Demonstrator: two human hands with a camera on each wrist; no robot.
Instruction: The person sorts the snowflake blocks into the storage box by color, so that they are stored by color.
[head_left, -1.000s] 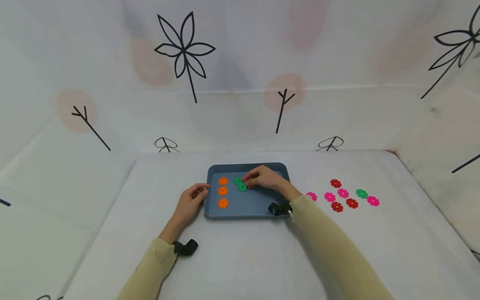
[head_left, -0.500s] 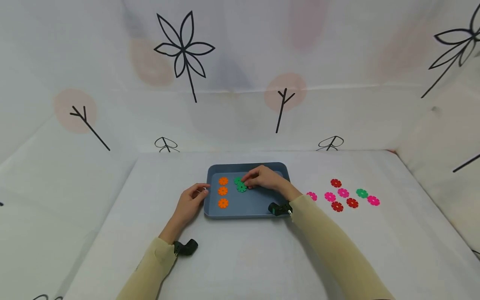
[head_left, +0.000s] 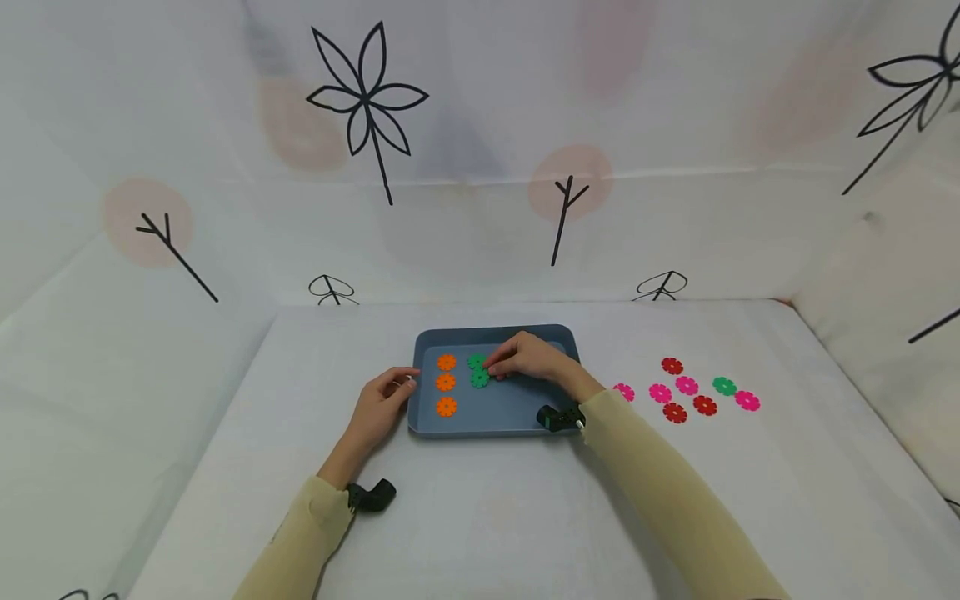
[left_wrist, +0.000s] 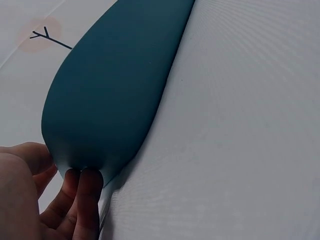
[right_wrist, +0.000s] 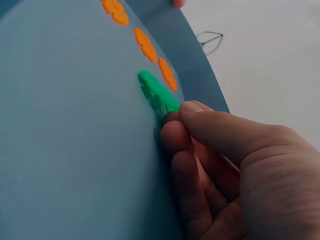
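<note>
My right hand [head_left: 528, 357] pinches a green flower-shaped disc [head_left: 479, 379] between thumb and fingertips, low over the blue-grey tray [head_left: 517, 421]. In the right wrist view this green disc [right_wrist: 156, 92] stands tilted, its near edge covered by the fingers. A second green disc [head_left: 476, 361] lies just behind it, partly hidden. To their left, three orange discs [head_left: 446, 382] form a column in the tray. My left hand [head_left: 381, 407] holds the tray's left side; in the left wrist view its fingers [left_wrist: 90, 190] press against the tray's outer wall [left_wrist: 110, 85].
On the white-covered table right of the tray lie loose flower-shaped discs: several pink ones [head_left: 686, 386], three red ones [head_left: 705, 406] and a green one [head_left: 724, 386]. A white patterned cloth [head_left: 465, 242] stands behind the table. Each wrist wears a small black camera [head_left: 372, 495].
The pinched green disc has shifted slightly left and toward me, a little farther from the second green one. The left hand keeps its place on the tray.
</note>
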